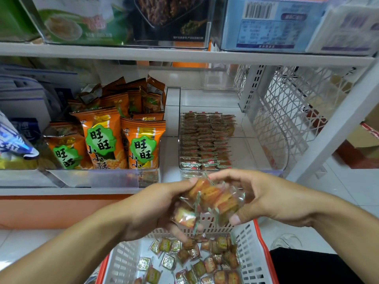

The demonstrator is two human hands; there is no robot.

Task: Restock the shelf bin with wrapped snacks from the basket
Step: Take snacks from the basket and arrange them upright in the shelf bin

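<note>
A bunch of small clear-wrapped snacks is held between both hands, just below the front of the clear shelf bin. My left hand grips the bunch from the left and underneath. My right hand curls over it from the right, thumb below. Inside the bin lie neat rows of the same wrapped snacks, filling its left part. Below my hands stands a white slotted basket with a red rim, holding several loose wrapped snacks.
Left of the bin, another clear bin holds orange snack bags. Blue and white packs fill the far left. The upper shelf carries boxed goods. A white lattice panel closes the shelf's right side. Cardboard boxes sit on the floor.
</note>
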